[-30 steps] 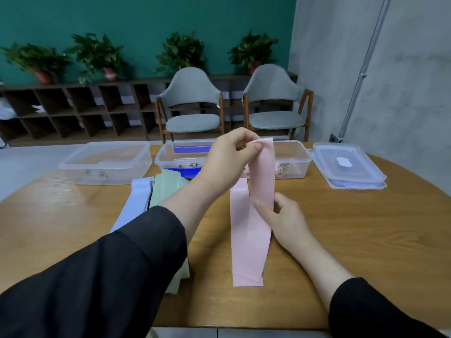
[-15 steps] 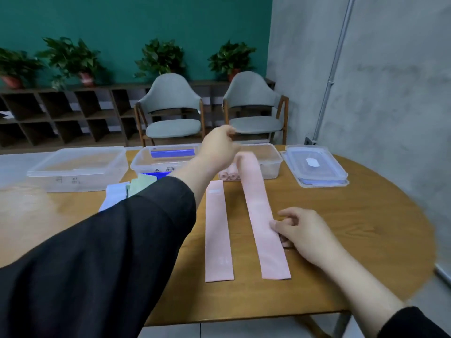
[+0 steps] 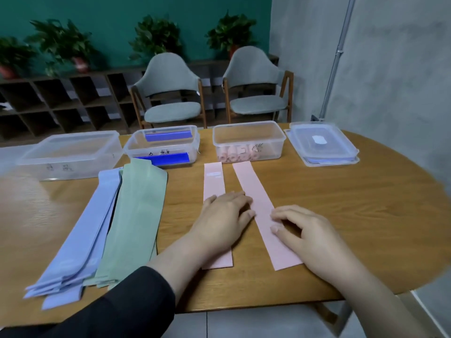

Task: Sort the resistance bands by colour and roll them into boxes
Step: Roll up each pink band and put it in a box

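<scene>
Two pink bands lie flat side by side on the table: a left pink band [image 3: 214,184] and a right pink band [image 3: 253,191]. My left hand [image 3: 224,215] lies flat across the left band, its fingertips touching the right band's edge. My right hand [image 3: 302,228] rests on the right band with fingers loosely bent, pressing it down. Behind them stands a clear box [image 3: 249,140] holding several rolled pink bands. A stack of light blue bands [image 3: 80,240] and a stack of green bands [image 3: 136,223] lie to the left.
A clear box with blue bands [image 3: 162,147] and another clear box [image 3: 69,154] stand at the back left. A stack of lids [image 3: 322,145] sits at the back right. The round wooden table [image 3: 353,215] curves away on the right; two chairs stand behind it.
My left hand has come back from the far end of the right pink band and now lies on the bands. The right band lies fully flat. The view has tilted down.
</scene>
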Motion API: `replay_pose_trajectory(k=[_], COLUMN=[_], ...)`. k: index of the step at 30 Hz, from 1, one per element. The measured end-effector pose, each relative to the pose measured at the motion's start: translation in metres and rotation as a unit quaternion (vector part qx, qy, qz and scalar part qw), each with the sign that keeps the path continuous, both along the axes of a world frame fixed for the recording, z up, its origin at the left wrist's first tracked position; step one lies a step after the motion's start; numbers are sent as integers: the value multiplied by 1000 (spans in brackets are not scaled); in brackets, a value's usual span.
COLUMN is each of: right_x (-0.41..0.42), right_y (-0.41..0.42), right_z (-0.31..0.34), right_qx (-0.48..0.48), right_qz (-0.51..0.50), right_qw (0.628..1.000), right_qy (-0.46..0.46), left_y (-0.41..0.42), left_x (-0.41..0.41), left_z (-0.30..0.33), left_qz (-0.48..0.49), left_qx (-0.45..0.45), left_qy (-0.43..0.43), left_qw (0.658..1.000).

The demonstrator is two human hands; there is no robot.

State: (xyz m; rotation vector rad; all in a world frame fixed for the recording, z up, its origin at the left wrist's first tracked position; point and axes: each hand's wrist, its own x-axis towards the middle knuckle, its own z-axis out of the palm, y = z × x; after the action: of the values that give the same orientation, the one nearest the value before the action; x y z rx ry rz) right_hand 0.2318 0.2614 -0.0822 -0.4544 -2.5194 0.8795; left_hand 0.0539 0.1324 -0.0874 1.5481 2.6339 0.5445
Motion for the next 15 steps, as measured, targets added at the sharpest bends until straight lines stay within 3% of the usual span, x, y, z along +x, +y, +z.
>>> replay_pose_trajectory(k=[4, 8, 12, 15], right_x=[6, 17, 30, 31], right_y=[-3, -1, 7, 14], right_z=[-4, 1, 4, 5], right_qx=[10, -2, 32, 60], right_qz=[21, 74, 182, 207], right_qw=[1000, 997, 980, 969], right_qy=[-6, 10, -72, -124], left_y=[1, -18, -43, -47], left_x=[3, 27, 52, 57], left_z=[3, 14, 14, 11], left_qz=[-2, -51, -198, -220], left_qx=[-18, 105, 60, 24], left_qy=[8, 5, 2, 16], left_qw=[1000, 993, 978, 975])
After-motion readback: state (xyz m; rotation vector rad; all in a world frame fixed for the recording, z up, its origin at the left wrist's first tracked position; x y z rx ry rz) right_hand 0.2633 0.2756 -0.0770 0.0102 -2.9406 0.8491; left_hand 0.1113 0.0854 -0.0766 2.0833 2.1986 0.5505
